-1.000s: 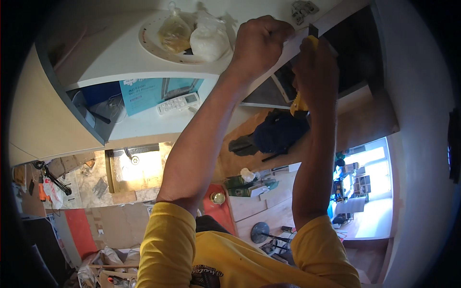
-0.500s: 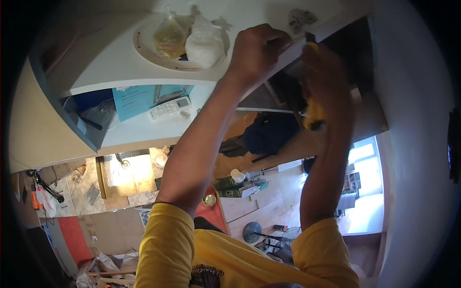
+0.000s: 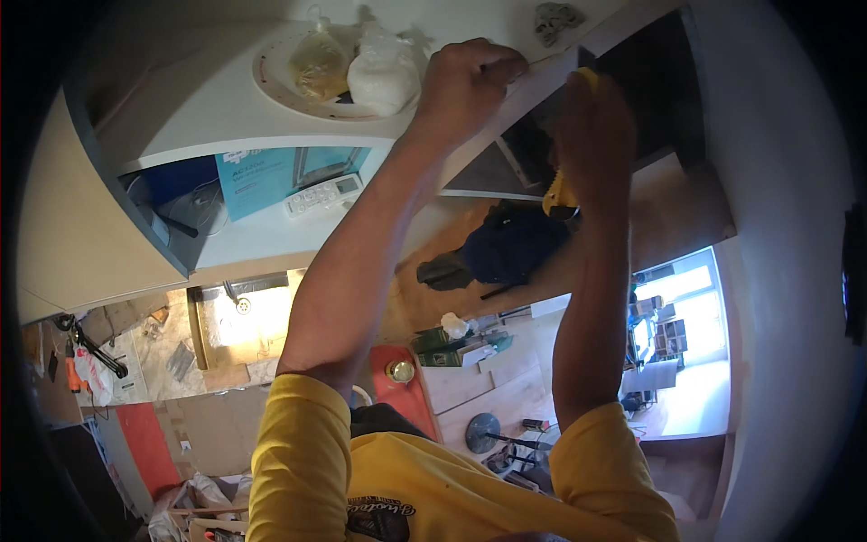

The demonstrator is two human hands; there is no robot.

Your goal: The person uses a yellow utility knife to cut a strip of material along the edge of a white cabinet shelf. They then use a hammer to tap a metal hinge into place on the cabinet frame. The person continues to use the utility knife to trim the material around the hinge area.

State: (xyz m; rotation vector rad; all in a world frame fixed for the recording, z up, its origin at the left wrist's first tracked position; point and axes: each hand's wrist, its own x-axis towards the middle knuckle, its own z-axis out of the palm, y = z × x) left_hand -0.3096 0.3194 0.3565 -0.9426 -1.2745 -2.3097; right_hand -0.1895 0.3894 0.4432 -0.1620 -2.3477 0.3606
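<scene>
High up at the edge of a white shelf board [image 3: 203, 117], my left hand [image 3: 465, 86] is closed, thumb and fingers pinched together. What it pinches, if anything, is too small to make out. Just to its right, my right hand [image 3: 596, 126] is wrapped round a yellow utility knife [image 3: 560, 191]. Its dark tip points up against the board's front edge, and its lower end sticks out below my fist. A small grey crumpled lump [image 3: 555, 23] lies on the board beyond my hands.
A plate [image 3: 271, 86] with two knotted plastic bags stands left of my left hand. On the shelf below are a blue box [image 3: 262, 185] and a white remote control [image 3: 323, 196]. A dark blue cloth bundle [image 3: 515, 244] lies under my right hand. A white wall [image 3: 777, 271] rises at right.
Both hands have shifted slightly left. The utility knife has moved left along the board edge with my right hand, and the view has tilted slightly.
</scene>
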